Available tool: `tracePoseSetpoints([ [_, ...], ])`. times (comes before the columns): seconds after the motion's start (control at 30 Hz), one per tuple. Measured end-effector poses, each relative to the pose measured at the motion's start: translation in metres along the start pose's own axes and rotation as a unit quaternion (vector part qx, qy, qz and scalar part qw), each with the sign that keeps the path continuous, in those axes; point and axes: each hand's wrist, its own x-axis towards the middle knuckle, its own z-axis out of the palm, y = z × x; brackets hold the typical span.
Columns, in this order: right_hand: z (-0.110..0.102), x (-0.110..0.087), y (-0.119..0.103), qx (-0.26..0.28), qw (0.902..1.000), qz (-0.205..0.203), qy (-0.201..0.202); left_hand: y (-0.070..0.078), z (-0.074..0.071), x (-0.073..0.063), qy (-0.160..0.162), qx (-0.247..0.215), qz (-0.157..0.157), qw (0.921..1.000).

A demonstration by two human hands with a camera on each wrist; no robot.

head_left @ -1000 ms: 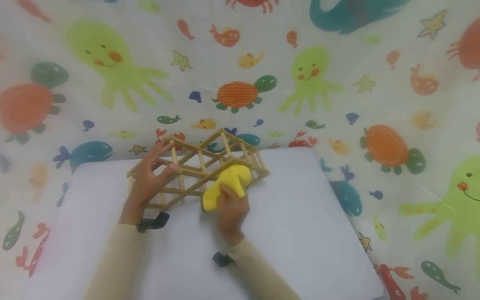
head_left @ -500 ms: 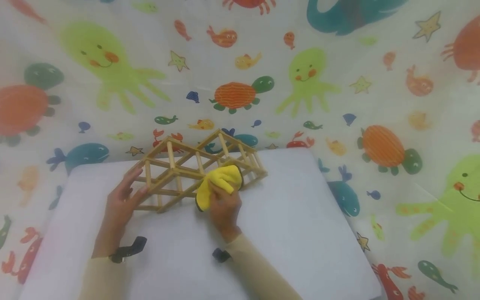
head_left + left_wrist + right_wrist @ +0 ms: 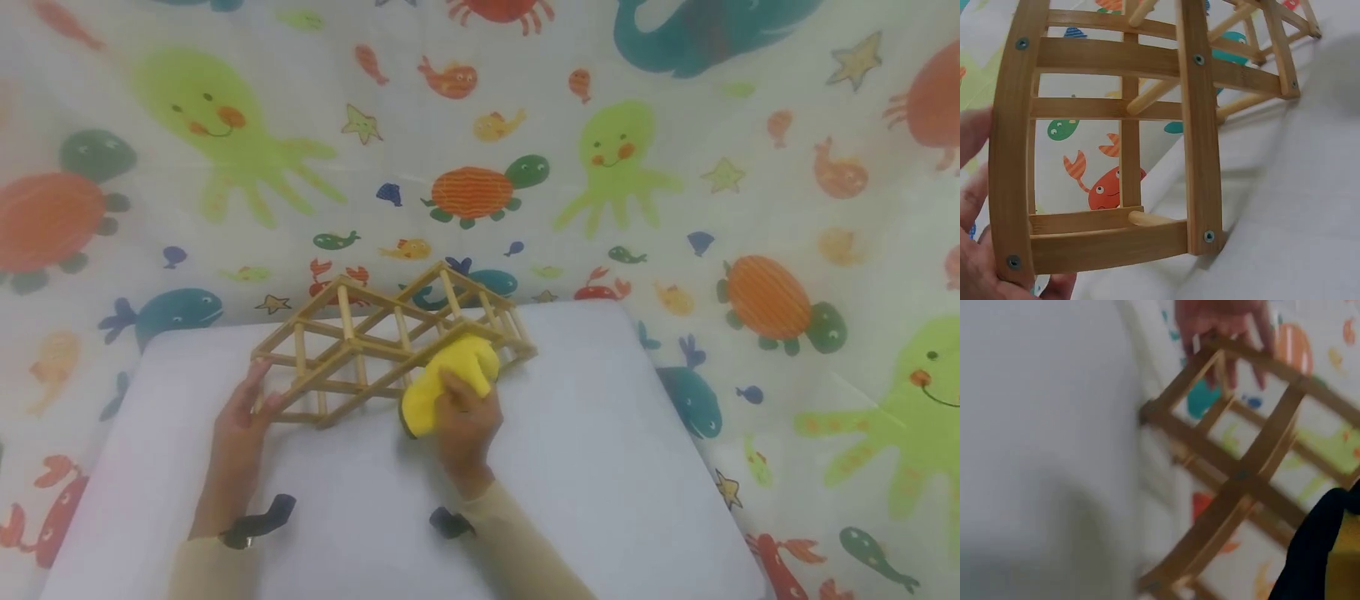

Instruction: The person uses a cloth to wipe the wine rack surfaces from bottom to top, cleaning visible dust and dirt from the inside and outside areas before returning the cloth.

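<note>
A wooden wine rack (image 3: 347, 346) of crossed slats and round dowels stands on the table. My left hand (image 3: 243, 417) grips its left end, with fingers and thumb around the corner. In the left wrist view, metal rivets show on the slats, and parts of the left hand (image 3: 971, 250) lie beside and below the end slat. My right hand (image 3: 468, 421) holds a bunched yellow cloth (image 3: 423, 402) with a dark edge against the front slats, right of the middle. The right wrist view is blurred; the cloth (image 3: 1344, 556) shows at its lower right corner.
The white-covered table (image 3: 600, 467) extends in front of the rack and to its right. Close behind hangs a white curtain (image 3: 540, 125) printed with sea animals. A dark strap (image 3: 258, 523) is on the left wrist, another (image 3: 452, 522) near the right.
My left hand has moved from the top of the rack's left part down to its lower left corner. The cloth in my right hand has shifted left, then back right along the front slats.
</note>
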Motion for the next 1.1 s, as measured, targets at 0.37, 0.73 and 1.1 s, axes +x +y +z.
tracePoseSetpoints([
  [0.37, 0.053, 0.029, -0.053, 0.048, 0.9861, -0.107, -0.118, -0.025, 0.005, -0.014, -0.055, -0.258, -0.026, 0.9641],
  [0.73, 0.031, -0.002, -0.008, -0.066, 0.9924, -0.029, -0.099, -0.020, 0.005, -0.014, -0.081, -0.402, -0.015, 0.9120],
  [1.1, 0.025, 0.021, -0.045, 0.046, 0.9969, -0.056, -0.029, -0.021, 0.008, -0.013, -0.083, -0.426, -0.026, 0.9006],
])
